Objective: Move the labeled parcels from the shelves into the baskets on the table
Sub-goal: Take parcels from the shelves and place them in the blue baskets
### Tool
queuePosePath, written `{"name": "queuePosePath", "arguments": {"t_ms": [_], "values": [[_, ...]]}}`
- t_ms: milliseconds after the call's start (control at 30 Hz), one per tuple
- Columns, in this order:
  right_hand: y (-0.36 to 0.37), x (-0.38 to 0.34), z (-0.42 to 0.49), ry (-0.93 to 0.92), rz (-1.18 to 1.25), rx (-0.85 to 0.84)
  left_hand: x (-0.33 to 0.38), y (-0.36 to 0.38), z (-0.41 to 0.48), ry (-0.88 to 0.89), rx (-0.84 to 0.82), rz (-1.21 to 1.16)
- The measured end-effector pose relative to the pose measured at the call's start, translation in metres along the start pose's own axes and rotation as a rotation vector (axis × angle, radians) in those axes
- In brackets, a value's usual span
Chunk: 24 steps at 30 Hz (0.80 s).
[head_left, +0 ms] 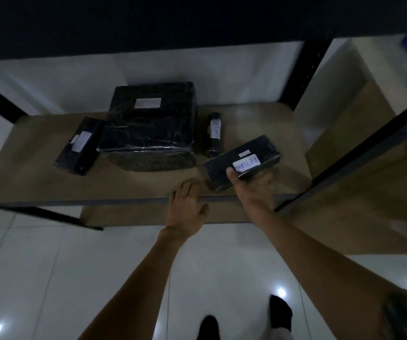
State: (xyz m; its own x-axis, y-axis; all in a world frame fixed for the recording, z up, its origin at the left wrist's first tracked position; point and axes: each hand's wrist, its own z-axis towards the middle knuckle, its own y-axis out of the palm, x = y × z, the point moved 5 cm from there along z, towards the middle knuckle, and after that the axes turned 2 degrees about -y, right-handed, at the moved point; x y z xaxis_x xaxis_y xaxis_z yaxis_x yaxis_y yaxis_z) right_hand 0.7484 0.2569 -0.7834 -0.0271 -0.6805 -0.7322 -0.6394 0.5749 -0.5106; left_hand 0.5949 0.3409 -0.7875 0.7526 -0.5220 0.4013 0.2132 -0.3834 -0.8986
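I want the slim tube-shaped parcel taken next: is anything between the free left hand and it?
Nothing visible. The left hand rests at the shelf edge; bare board runs up to the slim parcel.

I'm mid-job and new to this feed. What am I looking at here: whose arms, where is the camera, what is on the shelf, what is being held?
There is no machine: a person wears one camera on the head, looking down at their bare arms. The right hand has its grip on a flat black parcel with a white label reading RETURN. The left hand is open, resting at the front edge of the wooden shelf. Three more black parcels lie there: a big box, a small box to its left and a slim tube to its right. No baskets are in view.
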Motion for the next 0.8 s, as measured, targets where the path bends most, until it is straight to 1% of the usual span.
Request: {"name": "queuePosePath", "arguments": {"t_ms": [67,100,233,333,433,467,500,567,633,700,733,800], "values": [[0.007,-0.006,0.005,-0.083,-0.14,0.183,-0.013,0.013,0.004,0.062,0.014,0.081],[0.013,-0.01,0.008,-0.127,-0.194,0.218,-0.018,0.017,0.006,0.092,0.036,0.106],[0.023,-0.007,0.013,-0.186,-0.347,0.247,-0.028,0.02,0.014,0.167,0.143,0.116],[0.011,0.003,0.017,-0.221,-0.399,0.194,-0.031,0.022,0.017,0.19,0.172,0.094],[-0.01,0.013,0.031,-0.201,-0.263,0.065,-0.031,0.023,0.022,0.2,0.212,0.085],[-0.017,0.015,0.035,-0.187,-0.216,0.058,-0.031,0.022,0.023,0.201,0.227,0.089],[-0.025,0.016,0.038,-0.155,-0.179,0.081,-0.031,0.022,0.024,0.206,0.243,0.1],[-0.035,0.018,0.039,-0.067,-0.122,0.18,-0.028,0.023,0.025,0.225,0.267,0.16],[-0.037,0.024,0.032,0.056,-0.097,0.279,-0.025,0.025,0.024,0.246,0.277,0.22],[-0.026,0.034,0.021,0.159,-0.028,0.275,-0.024,0.028,0.022,0.268,0.284,0.236],[-0.019,0.039,0.019,0.186,0.058,0.247,-0.025,0.029,0.022,0.275,0.288,0.227],[-0.009,0.042,0.015,0.24,0.307,0.191,-0.026,0.032,0.022,0.28,0.282,0.196]]}}
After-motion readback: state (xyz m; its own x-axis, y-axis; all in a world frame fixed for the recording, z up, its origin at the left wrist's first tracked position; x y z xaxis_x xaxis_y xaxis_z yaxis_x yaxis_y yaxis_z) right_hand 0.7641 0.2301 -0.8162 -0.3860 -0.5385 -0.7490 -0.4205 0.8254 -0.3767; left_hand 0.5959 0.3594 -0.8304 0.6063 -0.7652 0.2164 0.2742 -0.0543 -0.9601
